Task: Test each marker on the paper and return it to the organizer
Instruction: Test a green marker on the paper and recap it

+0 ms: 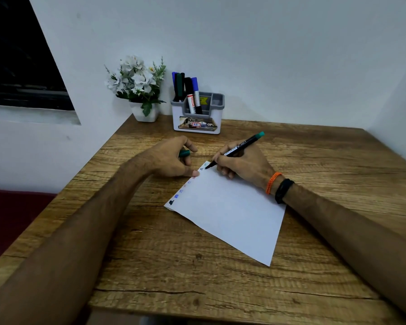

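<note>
Your left hand (171, 158) curls around a green cap (184, 153), mostly hidden. Your right hand (242, 163) pinches the green-ended marker (236, 150), tip on the paper (227, 212). About five markers stand overlapping in the organizer (197, 113).

Illumination is soft, even and moderately dim, with a cool cast on the plain pale wall (291, 55) and no glare. Faint shadows lie beneath both forearms on the brown wood-grain tabletop (197, 266). Wide-angle distortion bends the edges; the dark window (17, 66) far left shows no detail, and overall sharpness is slightly soft.
</note>
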The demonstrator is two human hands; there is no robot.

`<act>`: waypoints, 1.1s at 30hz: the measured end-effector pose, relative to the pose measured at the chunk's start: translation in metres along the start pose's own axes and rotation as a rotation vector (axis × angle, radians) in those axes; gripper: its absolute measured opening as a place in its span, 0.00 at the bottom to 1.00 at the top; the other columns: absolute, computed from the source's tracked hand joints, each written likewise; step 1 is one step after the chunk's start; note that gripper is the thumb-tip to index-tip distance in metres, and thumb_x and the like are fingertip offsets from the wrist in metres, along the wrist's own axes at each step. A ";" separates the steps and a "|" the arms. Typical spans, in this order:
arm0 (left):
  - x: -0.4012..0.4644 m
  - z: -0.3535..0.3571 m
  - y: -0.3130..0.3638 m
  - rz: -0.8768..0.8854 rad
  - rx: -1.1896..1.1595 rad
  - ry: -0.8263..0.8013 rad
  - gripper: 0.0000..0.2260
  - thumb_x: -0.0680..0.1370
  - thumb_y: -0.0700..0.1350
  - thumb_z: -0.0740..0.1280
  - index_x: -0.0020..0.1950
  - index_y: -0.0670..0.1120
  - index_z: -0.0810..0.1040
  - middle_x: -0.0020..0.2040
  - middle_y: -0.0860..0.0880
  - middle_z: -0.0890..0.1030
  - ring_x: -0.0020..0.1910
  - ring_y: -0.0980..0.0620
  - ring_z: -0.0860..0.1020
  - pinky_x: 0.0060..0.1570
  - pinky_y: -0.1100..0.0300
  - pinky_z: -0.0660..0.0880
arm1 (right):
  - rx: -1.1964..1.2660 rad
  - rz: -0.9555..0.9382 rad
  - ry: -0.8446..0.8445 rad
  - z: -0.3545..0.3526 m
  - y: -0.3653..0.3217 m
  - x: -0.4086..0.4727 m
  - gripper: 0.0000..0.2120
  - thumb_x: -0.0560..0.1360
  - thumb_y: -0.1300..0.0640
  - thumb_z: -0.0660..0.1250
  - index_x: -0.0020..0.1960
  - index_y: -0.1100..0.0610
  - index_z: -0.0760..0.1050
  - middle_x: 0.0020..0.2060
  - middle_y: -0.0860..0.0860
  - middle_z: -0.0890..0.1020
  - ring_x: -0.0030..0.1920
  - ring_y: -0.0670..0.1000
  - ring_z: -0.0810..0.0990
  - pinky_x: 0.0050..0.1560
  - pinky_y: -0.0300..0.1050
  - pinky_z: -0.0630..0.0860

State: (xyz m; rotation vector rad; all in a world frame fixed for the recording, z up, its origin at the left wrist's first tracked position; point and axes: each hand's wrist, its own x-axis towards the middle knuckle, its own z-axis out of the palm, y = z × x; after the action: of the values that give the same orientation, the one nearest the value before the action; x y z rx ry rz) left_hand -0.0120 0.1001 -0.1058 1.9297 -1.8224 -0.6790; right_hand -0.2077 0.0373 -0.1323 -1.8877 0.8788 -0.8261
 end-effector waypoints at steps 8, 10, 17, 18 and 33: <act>-0.001 0.000 0.001 -0.003 -0.001 -0.005 0.24 0.70 0.47 0.76 0.62 0.48 0.71 0.43 0.52 0.79 0.38 0.58 0.73 0.43 0.61 0.68 | 0.003 0.002 0.003 0.000 -0.003 -0.002 0.05 0.75 0.63 0.70 0.43 0.64 0.82 0.29 0.54 0.83 0.27 0.46 0.78 0.27 0.38 0.75; -0.001 0.000 0.001 -0.002 -0.001 -0.009 0.24 0.70 0.46 0.76 0.63 0.48 0.71 0.43 0.52 0.79 0.38 0.59 0.73 0.42 0.62 0.67 | 0.018 0.007 0.020 0.001 -0.003 -0.002 0.05 0.75 0.64 0.69 0.42 0.63 0.82 0.29 0.53 0.82 0.26 0.46 0.77 0.26 0.37 0.74; 0.000 0.000 0.001 -0.006 -0.004 -0.007 0.24 0.70 0.46 0.76 0.63 0.48 0.71 0.43 0.52 0.79 0.38 0.59 0.72 0.45 0.62 0.67 | 0.040 0.013 0.031 0.000 -0.002 0.000 0.04 0.75 0.65 0.69 0.42 0.64 0.82 0.28 0.52 0.82 0.25 0.46 0.77 0.26 0.38 0.73; 0.000 0.000 0.001 -0.004 -0.002 -0.008 0.24 0.70 0.46 0.76 0.63 0.48 0.71 0.43 0.52 0.79 0.38 0.59 0.72 0.45 0.62 0.67 | 0.045 0.013 0.036 0.000 -0.002 0.000 0.04 0.75 0.65 0.69 0.42 0.64 0.82 0.27 0.52 0.82 0.25 0.46 0.77 0.26 0.37 0.73; -0.002 0.000 0.000 0.028 -0.007 -0.007 0.22 0.70 0.46 0.76 0.60 0.50 0.71 0.44 0.52 0.80 0.39 0.59 0.73 0.40 0.64 0.67 | 0.183 0.046 0.058 -0.003 0.000 0.003 0.03 0.75 0.66 0.69 0.43 0.65 0.80 0.28 0.51 0.81 0.26 0.46 0.77 0.25 0.37 0.72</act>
State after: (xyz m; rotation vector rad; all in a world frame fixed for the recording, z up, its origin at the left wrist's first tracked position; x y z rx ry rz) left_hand -0.0121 0.1018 -0.1054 1.8960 -1.8451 -0.6829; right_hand -0.2088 0.0336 -0.1302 -1.6861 0.8483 -0.9059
